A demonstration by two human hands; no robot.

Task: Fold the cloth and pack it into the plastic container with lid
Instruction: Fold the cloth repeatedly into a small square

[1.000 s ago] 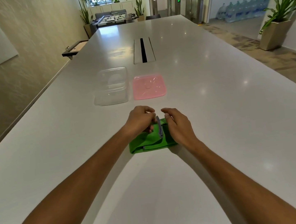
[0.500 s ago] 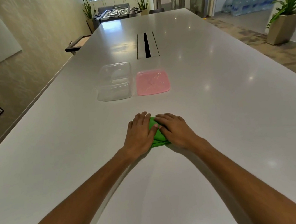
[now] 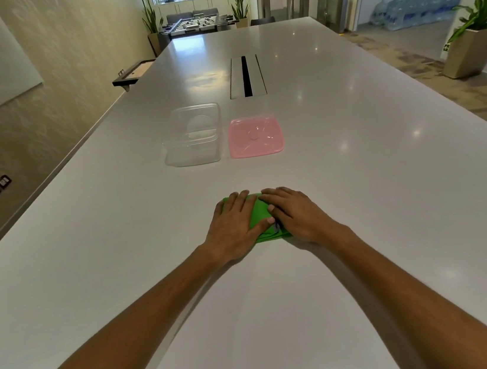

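Observation:
A folded green cloth (image 3: 261,216) lies on the white table (image 3: 362,199) in front of me, mostly covered by my hands. My left hand (image 3: 235,225) lies flat on its left half, fingers stretched forward, thumb across the middle. On the right half rests my right hand (image 3: 297,214), also flat and palm down. Neither hand grips the cloth; both press on it. Farther back stands the clear plastic container (image 3: 192,157), open and with nothing in it. Its pink lid (image 3: 255,136) lies flat just to the right of it.
A cable slot (image 3: 246,76) is set into the table behind the container and lid. The table's left edge runs along a wall; a potted plant (image 3: 478,38) stands on the floor at the right.
One second ago both hands pinched the cloth's raised edge. They laid it over and now press flat on the smaller folded bundle, spreading slightly apart.

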